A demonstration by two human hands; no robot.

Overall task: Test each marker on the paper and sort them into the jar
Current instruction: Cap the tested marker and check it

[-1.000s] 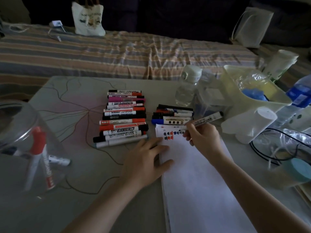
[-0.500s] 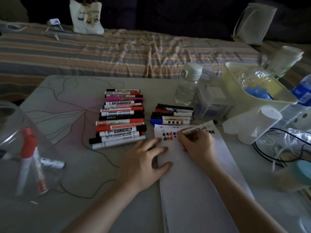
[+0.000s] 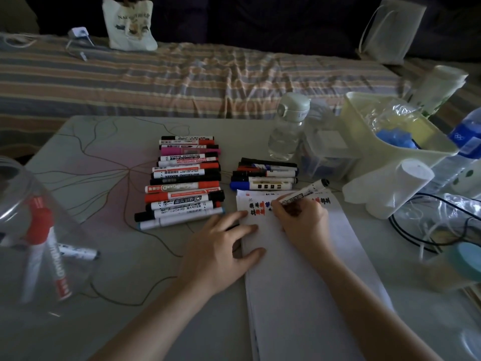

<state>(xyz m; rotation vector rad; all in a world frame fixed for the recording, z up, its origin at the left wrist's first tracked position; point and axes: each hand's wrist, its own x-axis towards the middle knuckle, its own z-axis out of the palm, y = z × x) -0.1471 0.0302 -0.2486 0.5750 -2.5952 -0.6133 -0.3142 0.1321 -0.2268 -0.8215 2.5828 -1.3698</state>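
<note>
Gripping a marker (image 3: 304, 194), right hand (image 3: 302, 220) has fingers curled round the barrel in a pen hold. Long axis runs diagonal: tip end down-left at the paper (image 3: 299, 269), hidden behind the fingers; black butt end up-right, raised off the sheet. Can't tell if the tip touches the paper.

Left hand (image 3: 221, 251) lies flat, fingers spread and straight, holding nothing; fingertips and thumb rest on the paper's left edge, palm on the table (image 3: 104, 157).

Paper is a long white stack running toward the viewer. Red, black and blue test marks sit along its top edge, just beside the right hand.

Marker row (image 3: 183, 178) lies left of the paper, long axes left-right, barrels stacked side by side going away from the viewer. Smaller marker group (image 3: 264, 174) sits just beyond the paper's top edge, same orientation.

Jar (image 3: 33, 230), clear, at far left, well apart from the hands. Inside: one red-capped marker leaning cap up, plus another marker lying low.

Right-side clutter close to the marker's butt end: clear water bottle (image 3: 289, 126), clear plastic box (image 3: 328, 149), pale bin (image 3: 385, 157) with plastic wrap and something blue, white roll (image 3: 398, 188), black cables (image 3: 429, 230). Striped bed (image 3: 182, 82) behind the table.
</note>
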